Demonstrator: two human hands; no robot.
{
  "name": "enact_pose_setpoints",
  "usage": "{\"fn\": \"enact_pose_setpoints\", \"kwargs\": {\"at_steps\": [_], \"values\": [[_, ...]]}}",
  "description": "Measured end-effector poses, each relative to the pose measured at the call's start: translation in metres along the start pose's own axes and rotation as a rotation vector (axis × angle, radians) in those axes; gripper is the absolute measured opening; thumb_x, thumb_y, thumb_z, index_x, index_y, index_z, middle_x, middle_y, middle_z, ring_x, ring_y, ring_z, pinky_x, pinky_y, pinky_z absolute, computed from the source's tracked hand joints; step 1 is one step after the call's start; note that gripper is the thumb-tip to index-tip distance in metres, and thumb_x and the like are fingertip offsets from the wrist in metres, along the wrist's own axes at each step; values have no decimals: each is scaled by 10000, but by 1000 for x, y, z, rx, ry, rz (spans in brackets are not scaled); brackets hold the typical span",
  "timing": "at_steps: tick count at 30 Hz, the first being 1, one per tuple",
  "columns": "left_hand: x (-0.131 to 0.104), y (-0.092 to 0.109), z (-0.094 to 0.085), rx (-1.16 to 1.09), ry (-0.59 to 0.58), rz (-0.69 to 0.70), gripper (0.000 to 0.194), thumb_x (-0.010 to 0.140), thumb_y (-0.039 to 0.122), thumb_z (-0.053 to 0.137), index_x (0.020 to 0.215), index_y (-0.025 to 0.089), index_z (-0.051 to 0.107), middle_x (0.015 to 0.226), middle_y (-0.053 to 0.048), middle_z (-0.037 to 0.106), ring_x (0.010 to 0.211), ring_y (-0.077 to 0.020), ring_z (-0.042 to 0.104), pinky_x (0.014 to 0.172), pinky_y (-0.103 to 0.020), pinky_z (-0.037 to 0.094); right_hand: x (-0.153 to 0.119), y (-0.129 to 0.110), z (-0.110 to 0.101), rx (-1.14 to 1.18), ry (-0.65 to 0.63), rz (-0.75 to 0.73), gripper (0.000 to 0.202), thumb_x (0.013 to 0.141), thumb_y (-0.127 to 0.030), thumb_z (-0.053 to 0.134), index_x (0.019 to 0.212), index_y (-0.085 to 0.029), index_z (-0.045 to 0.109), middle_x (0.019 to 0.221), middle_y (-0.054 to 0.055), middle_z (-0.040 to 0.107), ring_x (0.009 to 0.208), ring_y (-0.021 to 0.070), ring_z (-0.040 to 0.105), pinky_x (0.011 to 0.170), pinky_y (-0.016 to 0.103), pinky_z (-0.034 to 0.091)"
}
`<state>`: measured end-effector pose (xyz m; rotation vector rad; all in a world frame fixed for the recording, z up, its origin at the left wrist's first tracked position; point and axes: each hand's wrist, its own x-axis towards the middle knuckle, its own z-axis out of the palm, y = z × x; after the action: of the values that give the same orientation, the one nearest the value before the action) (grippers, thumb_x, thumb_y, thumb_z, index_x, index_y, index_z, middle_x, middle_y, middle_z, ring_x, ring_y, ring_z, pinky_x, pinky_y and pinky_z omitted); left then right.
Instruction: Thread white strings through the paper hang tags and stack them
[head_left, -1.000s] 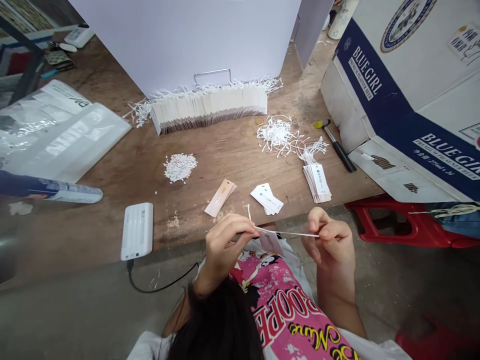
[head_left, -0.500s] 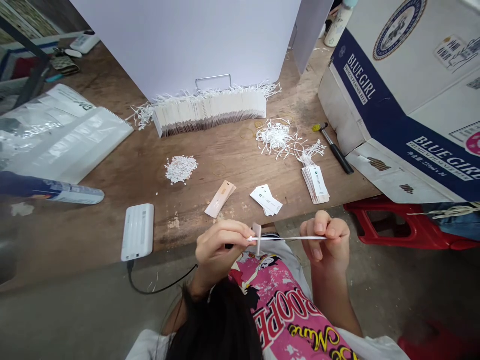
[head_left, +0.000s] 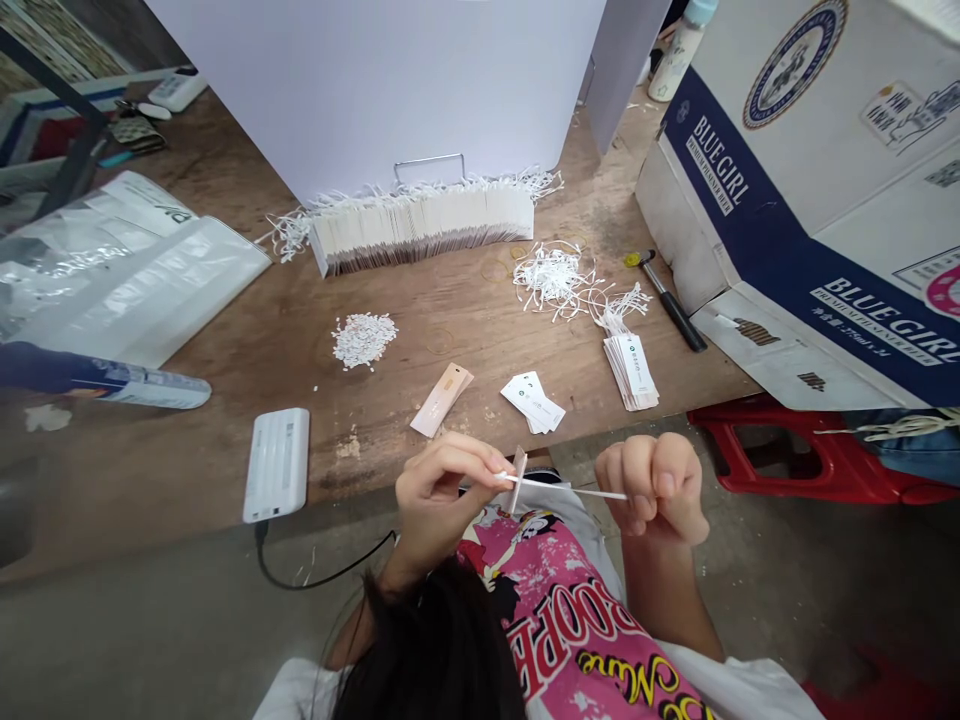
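Observation:
My left hand [head_left: 442,490] pinches one end of a white hang tag string [head_left: 570,489] near a small card tag [head_left: 519,480]. The string passes through the tag, which stands edge-on beside my left fingertips. My right hand [head_left: 654,488] is closed on the other end, so the string is stretched between both hands above my lap. On the table just beyond lie a few loose tags: a tan pile [head_left: 442,400] and a white pile [head_left: 533,402]. Farther right is a stack of strung tags [head_left: 631,370], and behind it a tangle of white strings [head_left: 553,275].
A long row of strung tags [head_left: 424,232] stands against a white panel [head_left: 397,90]. Small white pieces [head_left: 364,340] lie heaped at centre left. A power bank [head_left: 277,465], a hammer [head_left: 675,308], a plastic bag [head_left: 142,270], a cardboard box [head_left: 750,200] and a red stool [head_left: 795,450] surround the workspace.
My right fingers have curled into a tighter grip, and the string now slopes down toward that hand. The tag has tilted slightly; my left hand has barely moved.

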<state>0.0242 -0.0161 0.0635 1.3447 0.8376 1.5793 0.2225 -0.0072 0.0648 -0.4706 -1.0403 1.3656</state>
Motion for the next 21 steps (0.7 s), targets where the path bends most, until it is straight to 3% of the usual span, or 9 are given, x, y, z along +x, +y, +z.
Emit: {"fn": "enact_pose_setpoints", "kwargs": {"at_steps": [6,11,16,21], "values": [[1,-3,5,-30,45,-102,171,716,21,717,730,168,630,748,4,639,685,-124,676,623,-239,575,5,2,9,43,82,3,171,784,-293,727,749,-259,563,530,-74,440,321,56,241,238,133,255],[4,-10,9,-102,83,-175,167,705,47,736,681,159,614,721,7,637,663,-115,674,612,-217,571,6,6,9,17,159,-26,268,730,-284,786,687,-237,526,550,-74,430,348,50,237,251,131,272],[5,-13,13,-115,104,-215,169,696,50,741,661,152,611,711,3,637,650,-114,669,607,-210,564,8,9,8,37,224,-44,152,772,-265,746,753,-229,600,591,-64,483,359,42,259,264,138,249],[6,-16,11,-64,120,-202,172,690,40,740,667,157,616,720,3,645,666,-107,662,616,-200,554,6,10,6,-132,313,-93,48,832,-293,679,831,-245,676,678,-42,589,324,17,369,285,147,312]]}}
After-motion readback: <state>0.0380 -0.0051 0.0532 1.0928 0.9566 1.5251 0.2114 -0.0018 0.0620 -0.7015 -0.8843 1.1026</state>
